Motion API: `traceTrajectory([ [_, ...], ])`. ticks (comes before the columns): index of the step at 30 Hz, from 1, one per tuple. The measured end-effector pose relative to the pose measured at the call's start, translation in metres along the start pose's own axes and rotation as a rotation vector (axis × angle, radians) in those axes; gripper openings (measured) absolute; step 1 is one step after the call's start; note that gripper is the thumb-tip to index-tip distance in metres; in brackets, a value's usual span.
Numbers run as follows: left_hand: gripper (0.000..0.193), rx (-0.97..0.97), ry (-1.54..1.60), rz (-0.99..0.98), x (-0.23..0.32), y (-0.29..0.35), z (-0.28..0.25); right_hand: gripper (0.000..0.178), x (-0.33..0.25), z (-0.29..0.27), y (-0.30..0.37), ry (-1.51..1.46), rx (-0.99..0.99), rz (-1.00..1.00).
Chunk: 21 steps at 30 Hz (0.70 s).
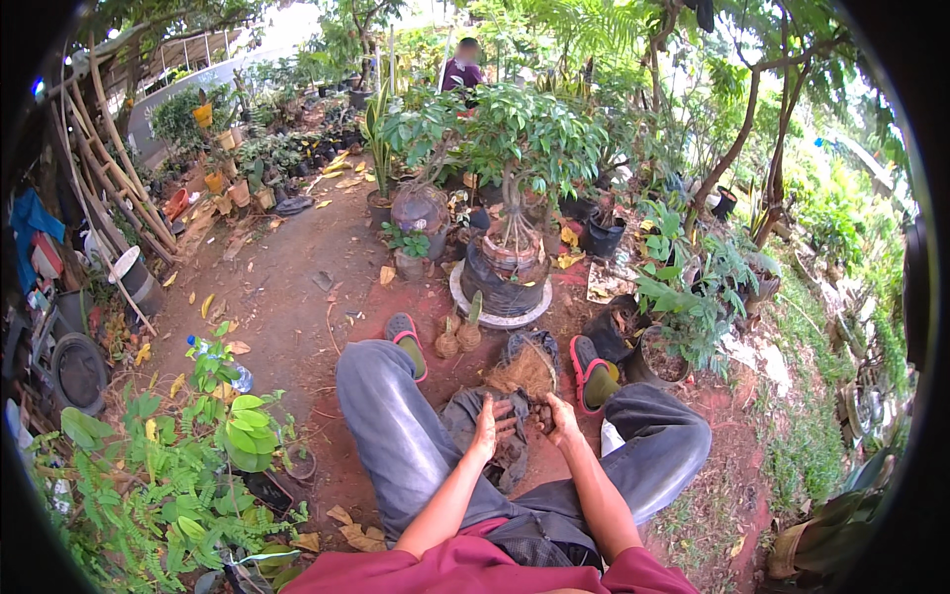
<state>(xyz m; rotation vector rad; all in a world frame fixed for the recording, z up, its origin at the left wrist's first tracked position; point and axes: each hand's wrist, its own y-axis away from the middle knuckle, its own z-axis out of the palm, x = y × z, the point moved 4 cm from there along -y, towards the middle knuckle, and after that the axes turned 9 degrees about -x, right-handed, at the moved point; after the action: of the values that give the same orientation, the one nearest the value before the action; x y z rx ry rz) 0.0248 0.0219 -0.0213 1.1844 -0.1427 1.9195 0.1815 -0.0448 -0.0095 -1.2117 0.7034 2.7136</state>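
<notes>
I sit with bent legs, both hands between my knees. My left hand (490, 426) is open, its fingers stretched toward the right hand, with nothing seen in it. My right hand (562, 420) is curled round a small dark brown clump (543, 416), partly hidden by the fingers. Just beyond the hands, tan coconut fibre (524, 371) lies in a black plastic bag (532, 343). Dark grey cloth (507, 457) is crumpled beneath my left hand. Past the bag stand two fibre-wrapped balls, a left one (446, 343) and a right one (469, 335), with small green plants on top.
A large potted tree (503, 275) stands ahead on a pale round base. Black pots (661, 358) stand beyond my right shoe (591, 376). Leafy plants (178, 475) crowd the left side, near a plastic bottle (241, 377). Another person (462, 74) is far back among the greenery.
</notes>
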Motion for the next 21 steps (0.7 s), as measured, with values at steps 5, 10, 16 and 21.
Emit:
traceTrajectory([
  [5,0.081,-0.001,-0.006,-0.004,-0.001,0.001,0.001,0.024,0.003,-0.006,-0.007,0.057,0.013,-0.011],
  [10,0.081,0.018,-0.010,-0.011,0.001,0.002,0.001,0.027,0.009,0.003,-0.009,-0.261,-0.113,0.042],
  [16,0.082,0.013,0.041,-0.006,0.001,0.003,0.000,0.024,0.003,0.009,0.000,0.072,-0.032,-0.055],
  [21,0.083,-0.009,0.100,0.005,0.000,0.001,-0.001,0.027,-0.005,0.015,0.007,-0.148,-0.015,-0.028],
])
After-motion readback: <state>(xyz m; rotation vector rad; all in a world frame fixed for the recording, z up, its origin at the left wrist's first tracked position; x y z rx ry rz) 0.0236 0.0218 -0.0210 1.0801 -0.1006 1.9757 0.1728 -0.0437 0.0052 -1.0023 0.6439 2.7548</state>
